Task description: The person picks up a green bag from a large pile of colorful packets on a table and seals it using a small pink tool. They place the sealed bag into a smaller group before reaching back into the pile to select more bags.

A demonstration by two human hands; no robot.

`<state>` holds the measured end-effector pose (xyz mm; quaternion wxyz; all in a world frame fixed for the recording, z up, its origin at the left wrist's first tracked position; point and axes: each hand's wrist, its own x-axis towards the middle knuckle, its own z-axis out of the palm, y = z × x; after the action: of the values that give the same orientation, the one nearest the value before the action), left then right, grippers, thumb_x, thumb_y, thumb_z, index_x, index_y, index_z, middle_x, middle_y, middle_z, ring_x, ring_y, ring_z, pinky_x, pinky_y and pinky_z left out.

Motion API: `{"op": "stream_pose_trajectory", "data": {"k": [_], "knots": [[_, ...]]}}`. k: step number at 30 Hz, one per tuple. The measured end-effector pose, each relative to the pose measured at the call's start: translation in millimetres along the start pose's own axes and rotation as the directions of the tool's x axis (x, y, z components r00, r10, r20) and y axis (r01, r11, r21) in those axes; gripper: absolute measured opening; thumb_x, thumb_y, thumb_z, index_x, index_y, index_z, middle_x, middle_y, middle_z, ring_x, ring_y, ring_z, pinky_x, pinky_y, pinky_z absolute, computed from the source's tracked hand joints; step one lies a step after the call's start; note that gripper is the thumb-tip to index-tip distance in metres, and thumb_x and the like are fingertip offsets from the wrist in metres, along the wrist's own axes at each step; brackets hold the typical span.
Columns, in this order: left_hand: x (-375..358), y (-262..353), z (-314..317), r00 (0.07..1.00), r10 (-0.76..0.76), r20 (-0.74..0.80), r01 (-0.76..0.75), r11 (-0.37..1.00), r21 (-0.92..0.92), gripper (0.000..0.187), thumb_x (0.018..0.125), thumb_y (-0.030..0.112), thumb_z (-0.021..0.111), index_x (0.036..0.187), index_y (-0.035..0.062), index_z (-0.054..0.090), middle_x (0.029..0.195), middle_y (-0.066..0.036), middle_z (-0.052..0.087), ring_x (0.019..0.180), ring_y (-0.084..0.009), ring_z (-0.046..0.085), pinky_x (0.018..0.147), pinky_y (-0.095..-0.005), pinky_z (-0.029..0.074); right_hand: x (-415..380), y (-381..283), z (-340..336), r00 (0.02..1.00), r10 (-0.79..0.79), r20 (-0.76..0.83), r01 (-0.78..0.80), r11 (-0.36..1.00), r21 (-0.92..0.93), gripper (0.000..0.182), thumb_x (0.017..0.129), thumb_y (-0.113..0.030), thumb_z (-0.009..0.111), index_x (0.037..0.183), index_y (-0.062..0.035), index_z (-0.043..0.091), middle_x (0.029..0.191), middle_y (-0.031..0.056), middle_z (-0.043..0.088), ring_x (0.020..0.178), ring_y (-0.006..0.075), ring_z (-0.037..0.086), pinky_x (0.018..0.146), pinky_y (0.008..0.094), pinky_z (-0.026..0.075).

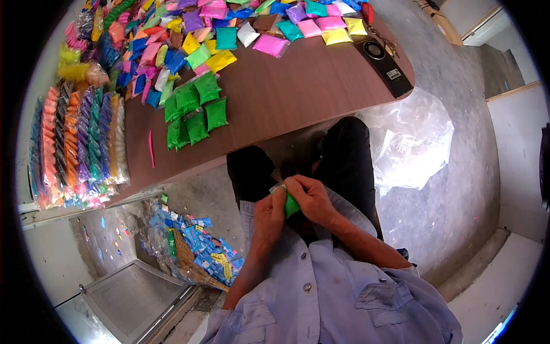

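Note:
Above my lap, my left hand (pixel 270 211) and my right hand (pixel 310 198) pinch a small green packet (pixel 291 204) between them. Its clear top edge shows by my fingertips, and my fingers cover part of it. On the brown table (pixel 286 80) ahead lies a group of similar green packets (pixel 196 109), puffy and bright. A thin pink stick (pixel 151 148) rests to their left, near the table's front edge.
Many coloured packets (pixel 226 39) are heaped at the table's back. Long twisted multicoloured packs (pixel 80 137) stand at left. A black phone-like device (pixel 382 66) lies at the right corner. Clear plastic sheeting (pixel 409 140) is on the floor; a sack of blue wrappers (pixel 200 243) sits lower left.

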<state>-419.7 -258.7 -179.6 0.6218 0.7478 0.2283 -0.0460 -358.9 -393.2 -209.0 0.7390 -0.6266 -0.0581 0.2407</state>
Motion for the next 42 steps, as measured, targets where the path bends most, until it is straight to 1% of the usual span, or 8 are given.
{"op": "stream_pose_trajectory", "data": {"k": [6, 16, 18, 22, 24, 28, 36, 42], "knots": [[1.3, -3.9, -0.1, 0.985, 0.171, -0.037, -0.158, 0.958, 0.24, 0.049, 0.109, 0.033, 0.053, 0.078, -0.0037, 0.061, 0.062, -0.003, 0.052, 0.06, -0.0093, 0.048, 0.053, -0.0338, 0.039, -0.6, -1.3, -0.4, 0.997, 0.076, -0.002, -0.076, 0.995, -0.072, 0.032, 0.107, -0.028, 0.057, 0.098, -0.0005, 0.071, 0.081, 0.0024, 0.066, 0.076, 0.0089, 0.057, 0.067, 0.0301, 0.048], [-5.1, -2.6, 2.6, 0.999, -0.01, 0.042, 0.005, 0.993, 0.115, 0.044, 0.105, 0.035, 0.061, 0.085, -0.0045, 0.066, 0.067, -0.004, 0.057, 0.067, -0.0082, 0.052, 0.058, -0.03, 0.043, -0.3, -1.0, 1.2, 0.996, -0.04, -0.075, 0.037, 0.998, -0.049, 0.024, 0.105, -0.021, 0.062, 0.095, -0.0001, 0.07, 0.079, 0.0004, 0.065, 0.074, 0.0081, 0.056, 0.064, 0.0278, 0.048], [-4.2, -0.1, 8.6, 0.999, 0.047, 0.001, -0.047, 0.996, -0.076, 0.041, 0.104, 0.033, 0.062, 0.087, -0.0043, 0.067, 0.067, -0.004, 0.059, 0.066, -0.0081, 0.053, 0.057, -0.0303, 0.043, 0.2, -2.0, 0.7, 0.995, -0.047, -0.082, 0.045, 0.998, -0.034, 0.026, 0.105, -0.022, 0.061, 0.095, -0.0006, 0.07, 0.079, 0.0, 0.064, 0.074, 0.008, 0.056, 0.065, 0.0277, 0.048], [0.5, -8.8, 3.8, 0.996, 0.09, 0.011, -0.09, 0.996, -0.005, 0.04, 0.104, 0.033, 0.062, 0.089, -0.004, 0.068, 0.067, -0.004, 0.061, 0.065, -0.0085, 0.053, 0.057, -0.0309, 0.043, 1.1, -3.5, -0.4, 0.998, 0.04, -0.053, -0.04, 0.999, -0.01, 0.033, 0.108, -0.028, 0.057, 0.095, -0.0011, 0.07, 0.079, -0.0005, 0.064, 0.074, 0.0079, 0.054, 0.065, 0.027, 0.047], [1.5, -6.0, -1.4, 0.992, 0.114, 0.043, -0.121, 0.969, 0.215, 0.039, 0.104, 0.033, 0.062, 0.092, -0.0039, 0.069, 0.067, -0.005, 0.063, 0.064, -0.0093, 0.054, 0.057, -0.0315, 0.044, 1.7, -2.2, -0.4, 0.996, 0.083, -0.035, -0.082, 0.996, 0.025, 0.035, 0.108, -0.03, 0.055, 0.095, -0.0011, 0.07, 0.079, -0.0006, 0.063, 0.073, 0.0079, 0.053, 0.064, 0.0269, 0.046], [0.6, 2.8, -3.8, 0.986, 0.161, 0.054, -0.168, 0.962, 0.217, 0.041, 0.103, 0.034, 0.064, 0.091, -0.0041, 0.069, 0.068, -0.006, 0.063, 0.064, -0.0101, 0.056, 0.057, -0.032, 0.044, 3.0, 5.3, 0.4, 0.998, 0.063, -0.032, -0.062, 0.998, 0.012, 0.037, 0.108, -0.031, 0.055, 0.09, -0.0014, 0.067, 0.078, -0.0014, 0.06, 0.071, 0.0077, 0.05, 0.062, 0.0278, 0.044], [-5.6, 5.0, 4.8, 0.985, -0.08, 0.151, 0.084, 0.996, -0.023, 0.038, 0.104, 0.031, 0.062, 0.088, -0.0034, 0.068, 0.069, -0.003, 0.065, 0.065, -0.0077, 0.056, 0.058, -0.0284, 0.045, 4.0, 1.4, -1.3, 0.99, 0.028, -0.135, -0.02, 0.998, 0.058, 0.031, 0.109, -0.025, 0.058, 0.09, -0.0032, 0.067, 0.079, -0.0074, 0.056, 0.073, 0.0021, 0.046, 0.062, 0.023, 0.042], [-1.1, -2.9, 9.3, 0.993, 0.096, 0.064, -0.098, 0.995, 0.031, 0.032, 0.102, 0.023, 0.066, 0.083, -0.0034, 0.067, 0.065, -0.003, 0.061, 0.061, -0.0063, 0.052, 0.054, -0.028, 0.042, 4.6, 1.4, 0.4, 0.985, 0.09, -0.149, -0.074, 0.991, 0.112, 0.041, 0.11, -0.034, 0.053, 0.082, -0.0051, 0.062, 0.076, -0.0044, 0.053, 0.071, 0.0058, 0.045, 0.061, 0.0272, 0.042]]}}
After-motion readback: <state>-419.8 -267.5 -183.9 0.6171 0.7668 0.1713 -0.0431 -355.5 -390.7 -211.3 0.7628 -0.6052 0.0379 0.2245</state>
